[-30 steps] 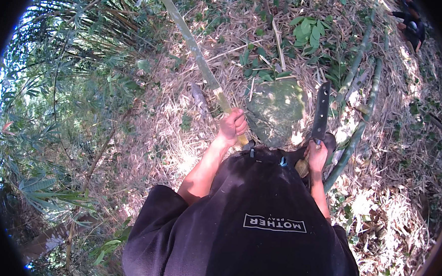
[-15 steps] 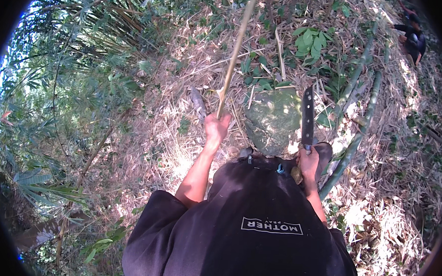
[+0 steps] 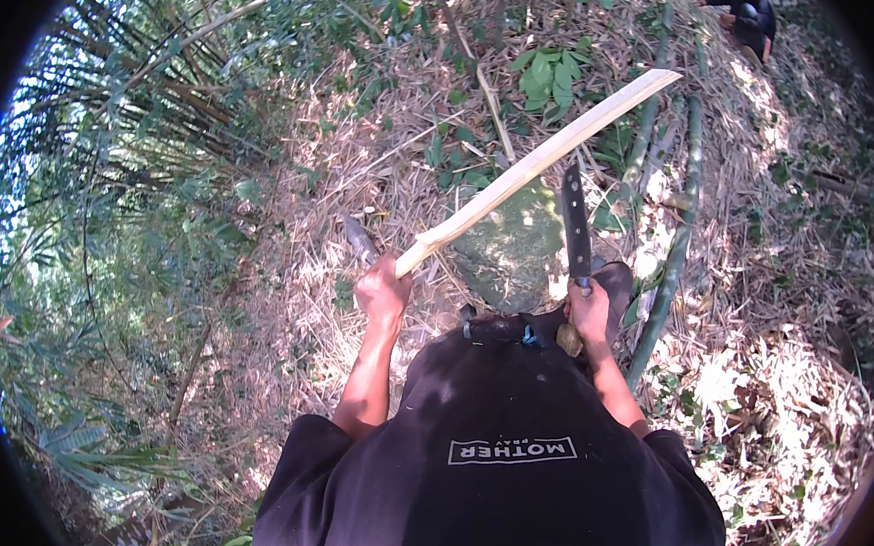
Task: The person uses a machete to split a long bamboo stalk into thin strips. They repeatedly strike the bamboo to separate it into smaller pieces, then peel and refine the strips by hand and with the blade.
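Note:
My left hand is closed round the near end of a long, pale wooden strip. The strip slants up to the right, with a cut far end and a small step in its edge close to my fist. In my right hand is a large knife, its dark blade pierced by a row of holes and pointing away from me. The blade stands below the strip, apart from it. Between my hands, a flat greenish stone lies on the ground. My fingers hide the knife's handle.
Green bamboo poles lie along the right. A leafy plant grows beyond the stone, and a bamboo clump fills the left. Another person in dark clothes is at the far right. Dry leaf litter covers the ground.
The wooden strip has swung from pointing nearly straight ahead to slanting rightward, across the space above the stone. The knife is still held upright, and the whole view has shifted slightly.

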`<move>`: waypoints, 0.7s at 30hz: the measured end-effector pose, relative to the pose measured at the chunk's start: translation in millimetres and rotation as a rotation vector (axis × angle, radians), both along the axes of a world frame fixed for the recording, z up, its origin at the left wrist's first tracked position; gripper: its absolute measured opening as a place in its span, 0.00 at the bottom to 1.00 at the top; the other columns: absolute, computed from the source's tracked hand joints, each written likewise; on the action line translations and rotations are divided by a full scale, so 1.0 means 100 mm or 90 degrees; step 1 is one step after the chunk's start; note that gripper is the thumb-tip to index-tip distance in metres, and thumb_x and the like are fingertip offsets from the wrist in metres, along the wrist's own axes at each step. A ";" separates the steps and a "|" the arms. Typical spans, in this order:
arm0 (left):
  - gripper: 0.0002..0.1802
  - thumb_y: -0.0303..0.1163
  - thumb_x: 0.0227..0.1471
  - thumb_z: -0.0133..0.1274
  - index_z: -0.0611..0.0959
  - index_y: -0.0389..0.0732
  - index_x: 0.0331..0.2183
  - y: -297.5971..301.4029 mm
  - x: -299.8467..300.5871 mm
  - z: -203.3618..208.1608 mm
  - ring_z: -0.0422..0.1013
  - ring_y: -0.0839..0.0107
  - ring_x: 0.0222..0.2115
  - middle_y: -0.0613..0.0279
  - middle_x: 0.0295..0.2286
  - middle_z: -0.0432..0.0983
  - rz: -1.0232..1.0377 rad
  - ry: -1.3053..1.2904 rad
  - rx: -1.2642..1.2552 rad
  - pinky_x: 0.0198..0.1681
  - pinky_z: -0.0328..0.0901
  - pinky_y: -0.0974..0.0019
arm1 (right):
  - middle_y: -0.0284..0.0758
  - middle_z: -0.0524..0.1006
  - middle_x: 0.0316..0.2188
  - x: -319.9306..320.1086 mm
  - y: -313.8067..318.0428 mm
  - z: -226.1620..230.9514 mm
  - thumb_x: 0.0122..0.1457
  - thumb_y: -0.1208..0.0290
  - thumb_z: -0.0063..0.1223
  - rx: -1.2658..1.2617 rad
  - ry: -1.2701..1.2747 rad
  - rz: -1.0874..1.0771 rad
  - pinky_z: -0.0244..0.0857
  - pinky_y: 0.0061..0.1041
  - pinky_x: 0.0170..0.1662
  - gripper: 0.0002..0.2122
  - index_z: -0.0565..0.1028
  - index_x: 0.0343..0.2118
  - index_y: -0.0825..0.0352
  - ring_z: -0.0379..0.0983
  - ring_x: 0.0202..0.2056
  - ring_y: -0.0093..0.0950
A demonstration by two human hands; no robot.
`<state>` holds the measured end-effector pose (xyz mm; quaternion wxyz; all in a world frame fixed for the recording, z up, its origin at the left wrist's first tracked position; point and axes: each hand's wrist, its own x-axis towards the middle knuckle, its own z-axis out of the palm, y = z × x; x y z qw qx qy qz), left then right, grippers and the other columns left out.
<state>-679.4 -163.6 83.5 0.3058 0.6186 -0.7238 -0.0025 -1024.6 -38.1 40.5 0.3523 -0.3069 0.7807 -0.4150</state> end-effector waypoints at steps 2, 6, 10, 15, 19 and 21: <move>0.08 0.26 0.39 0.63 0.81 0.43 0.27 0.00 0.02 -0.05 0.76 0.56 0.19 0.56 0.19 0.77 -0.012 -0.002 -0.004 0.22 0.68 0.57 | 0.32 0.74 0.16 0.00 -0.01 0.05 0.59 0.71 0.54 0.006 0.029 0.004 0.67 0.24 0.21 0.08 0.76 0.33 0.73 0.73 0.17 0.21; 0.09 0.28 0.40 0.64 0.81 0.43 0.27 0.01 0.05 -0.10 0.75 0.55 0.18 0.55 0.19 0.77 -0.016 -0.016 0.001 0.22 0.69 0.56 | 0.33 0.75 0.16 -0.01 0.00 0.04 0.58 0.70 0.54 0.004 0.023 -0.006 0.67 0.24 0.22 0.10 0.76 0.34 0.73 0.74 0.17 0.22; 0.08 0.30 0.42 0.64 0.81 0.43 0.27 0.02 0.07 -0.07 0.75 0.55 0.18 0.55 0.19 0.77 -0.031 -0.023 -0.006 0.22 0.69 0.56 | 0.37 0.76 0.14 -0.01 -0.01 0.03 0.56 0.66 0.54 0.012 0.018 -0.021 0.69 0.30 0.26 0.12 0.78 0.34 0.71 0.76 0.17 0.27; 0.09 0.32 0.46 0.64 0.78 0.42 0.24 0.05 0.10 -0.12 0.74 0.54 0.16 0.54 0.17 0.75 -0.034 -0.028 -0.022 0.21 0.68 0.55 | 0.34 0.75 0.15 0.00 -0.03 -0.02 0.56 0.68 0.54 0.006 0.007 -0.019 0.67 0.27 0.23 0.10 0.76 0.33 0.72 0.74 0.17 0.24; 0.08 0.33 0.47 0.63 0.79 0.42 0.25 0.08 0.09 -0.12 0.73 0.54 0.16 0.52 0.17 0.75 -0.049 -0.005 0.010 0.20 0.67 0.55 | 0.33 0.74 0.16 0.02 -0.06 -0.01 0.56 0.70 0.54 0.001 -0.011 -0.015 0.66 0.26 0.22 0.09 0.76 0.32 0.72 0.73 0.17 0.22; 0.08 0.34 0.47 0.62 0.82 0.40 0.28 0.10 0.07 -0.15 0.75 0.50 0.19 0.49 0.19 0.77 -0.044 0.026 0.065 0.24 0.69 0.53 | 0.33 0.75 0.15 0.04 -0.07 0.07 0.56 0.69 0.54 0.007 -0.018 -0.015 0.66 0.26 0.22 0.09 0.76 0.32 0.72 0.73 0.17 0.22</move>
